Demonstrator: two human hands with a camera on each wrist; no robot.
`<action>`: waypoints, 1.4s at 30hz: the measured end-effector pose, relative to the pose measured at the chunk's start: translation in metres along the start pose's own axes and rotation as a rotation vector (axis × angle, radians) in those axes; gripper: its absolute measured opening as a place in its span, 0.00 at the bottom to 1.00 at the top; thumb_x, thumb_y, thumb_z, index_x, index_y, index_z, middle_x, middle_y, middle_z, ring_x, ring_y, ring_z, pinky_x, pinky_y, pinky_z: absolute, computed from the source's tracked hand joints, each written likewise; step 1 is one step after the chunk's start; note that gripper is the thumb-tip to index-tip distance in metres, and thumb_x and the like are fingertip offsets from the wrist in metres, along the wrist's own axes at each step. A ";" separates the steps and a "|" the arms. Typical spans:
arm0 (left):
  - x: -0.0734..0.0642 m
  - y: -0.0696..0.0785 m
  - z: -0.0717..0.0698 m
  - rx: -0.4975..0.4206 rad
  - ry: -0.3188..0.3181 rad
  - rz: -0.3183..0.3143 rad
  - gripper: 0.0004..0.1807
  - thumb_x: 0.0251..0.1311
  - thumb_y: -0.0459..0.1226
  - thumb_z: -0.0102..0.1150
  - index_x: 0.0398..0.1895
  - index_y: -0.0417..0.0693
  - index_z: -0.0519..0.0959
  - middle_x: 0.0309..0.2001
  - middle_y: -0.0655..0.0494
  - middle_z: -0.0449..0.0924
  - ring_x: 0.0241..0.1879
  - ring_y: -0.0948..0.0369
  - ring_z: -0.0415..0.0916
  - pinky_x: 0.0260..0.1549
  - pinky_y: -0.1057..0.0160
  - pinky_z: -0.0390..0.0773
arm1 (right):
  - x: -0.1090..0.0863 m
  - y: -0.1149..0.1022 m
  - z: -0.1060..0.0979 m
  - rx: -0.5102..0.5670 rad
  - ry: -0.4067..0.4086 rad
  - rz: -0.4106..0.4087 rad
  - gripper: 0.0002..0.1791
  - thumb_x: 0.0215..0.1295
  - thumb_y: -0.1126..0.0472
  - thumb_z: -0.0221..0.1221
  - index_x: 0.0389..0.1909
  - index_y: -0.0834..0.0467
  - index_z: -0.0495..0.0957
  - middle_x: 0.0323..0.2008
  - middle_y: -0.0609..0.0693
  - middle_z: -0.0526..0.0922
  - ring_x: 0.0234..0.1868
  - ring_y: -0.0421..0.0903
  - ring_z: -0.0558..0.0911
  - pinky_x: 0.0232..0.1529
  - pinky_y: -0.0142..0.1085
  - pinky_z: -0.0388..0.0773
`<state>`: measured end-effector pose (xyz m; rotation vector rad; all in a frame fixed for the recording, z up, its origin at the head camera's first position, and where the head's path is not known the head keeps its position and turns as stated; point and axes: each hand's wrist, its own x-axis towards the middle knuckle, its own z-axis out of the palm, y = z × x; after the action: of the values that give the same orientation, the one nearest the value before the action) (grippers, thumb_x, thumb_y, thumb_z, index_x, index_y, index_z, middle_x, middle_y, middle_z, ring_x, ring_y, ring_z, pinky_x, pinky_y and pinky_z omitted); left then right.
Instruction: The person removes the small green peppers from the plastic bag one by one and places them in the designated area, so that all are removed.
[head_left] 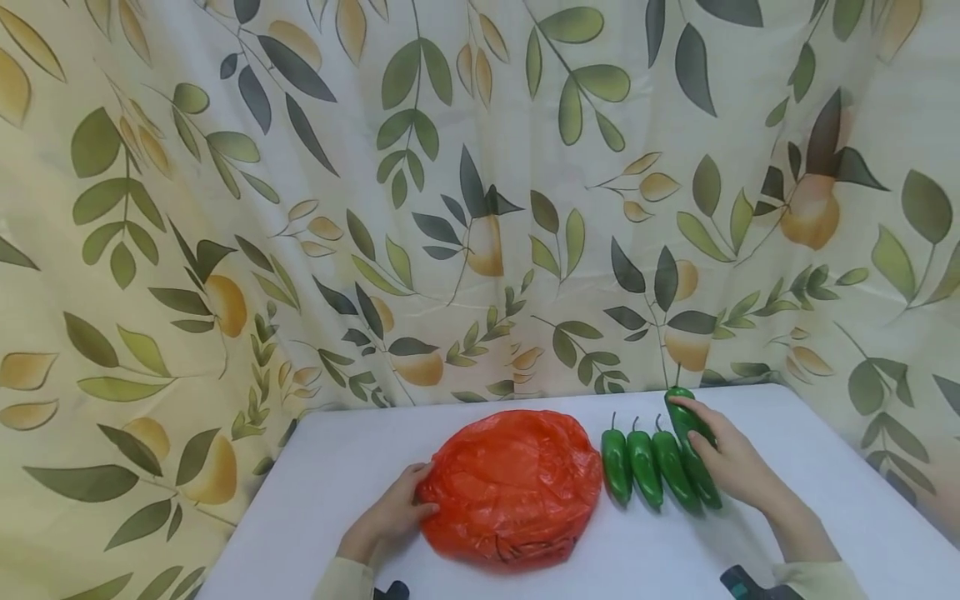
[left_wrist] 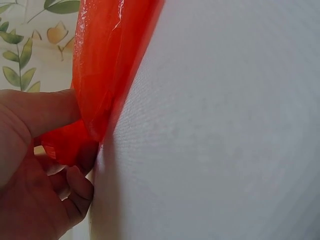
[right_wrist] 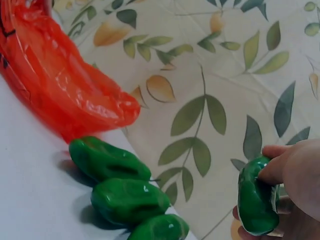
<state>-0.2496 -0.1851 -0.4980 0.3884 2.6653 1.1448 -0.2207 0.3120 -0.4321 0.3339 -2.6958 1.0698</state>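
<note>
A crumpled red plastic bag (head_left: 517,492) lies on the white table, rounded as if something bulky is inside or under it; its contents are hidden. My left hand (head_left: 401,504) is at the bag's left edge, where the left wrist view shows thumb and fingers (left_wrist: 55,110) pinching the plastic. To the right, my right hand (head_left: 735,462) grips a long green chili pepper (right_wrist: 257,200), held off the table with its stem pointing away. Three similar green peppers (head_left: 645,468) lie side by side between the bag and the held one, stems toward the back.
The white tabletop (head_left: 345,442) reaches back to a leaf-and-fruit patterned curtain (head_left: 480,208) along its rear and sides. Dark devices (head_left: 750,583) sit at both wrists, by the light sleeves.
</note>
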 end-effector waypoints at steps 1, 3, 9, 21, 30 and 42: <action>0.000 -0.001 0.000 -0.005 0.000 -0.010 0.38 0.64 0.36 0.65 0.76 0.38 0.62 0.74 0.37 0.61 0.74 0.37 0.59 0.71 0.33 0.61 | 0.000 0.003 0.000 0.000 0.000 0.005 0.30 0.75 0.71 0.45 0.76 0.59 0.57 0.71 0.80 0.57 0.66 0.82 0.62 0.57 0.80 0.63; -0.001 -0.002 0.000 -0.004 0.001 -0.018 0.38 0.64 0.36 0.65 0.76 0.38 0.62 0.74 0.38 0.61 0.74 0.38 0.59 0.71 0.33 0.61 | 0.000 0.009 -0.001 -0.004 -0.001 0.017 0.30 0.75 0.71 0.44 0.76 0.60 0.57 0.70 0.80 0.57 0.65 0.82 0.63 0.57 0.79 0.64; -0.001 0.000 0.001 0.006 0.008 -0.013 0.39 0.63 0.35 0.66 0.76 0.38 0.62 0.73 0.37 0.62 0.73 0.38 0.60 0.70 0.33 0.63 | 0.003 0.024 -0.008 -0.013 0.023 0.042 0.30 0.71 0.75 0.42 0.74 0.66 0.57 0.68 0.82 0.58 0.66 0.83 0.60 0.59 0.79 0.61; -0.005 0.003 0.001 0.018 0.009 0.008 0.39 0.63 0.34 0.65 0.76 0.36 0.62 0.72 0.36 0.62 0.72 0.37 0.61 0.70 0.33 0.64 | -0.001 0.042 -0.012 -0.065 -0.024 0.153 0.31 0.69 0.72 0.45 0.74 0.67 0.57 0.68 0.83 0.57 0.66 0.85 0.58 0.60 0.79 0.59; -0.003 0.000 -0.002 0.008 0.014 0.000 0.39 0.63 0.35 0.65 0.76 0.39 0.62 0.73 0.37 0.62 0.72 0.37 0.61 0.69 0.33 0.65 | 0.003 0.060 -0.009 -0.095 -0.040 0.220 0.31 0.68 0.72 0.45 0.73 0.69 0.57 0.68 0.85 0.54 0.67 0.86 0.55 0.62 0.78 0.57; -0.001 -0.004 0.002 0.009 0.007 0.007 0.38 0.64 0.36 0.65 0.75 0.37 0.63 0.73 0.36 0.61 0.73 0.37 0.61 0.70 0.33 0.62 | -0.003 0.085 0.002 -0.100 -0.042 0.259 0.31 0.68 0.70 0.41 0.73 0.70 0.56 0.67 0.85 0.53 0.65 0.87 0.55 0.61 0.79 0.56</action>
<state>-0.2489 -0.1869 -0.5022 0.3956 2.6784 1.1386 -0.2430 0.3712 -0.4889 -0.0124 -2.8757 0.9953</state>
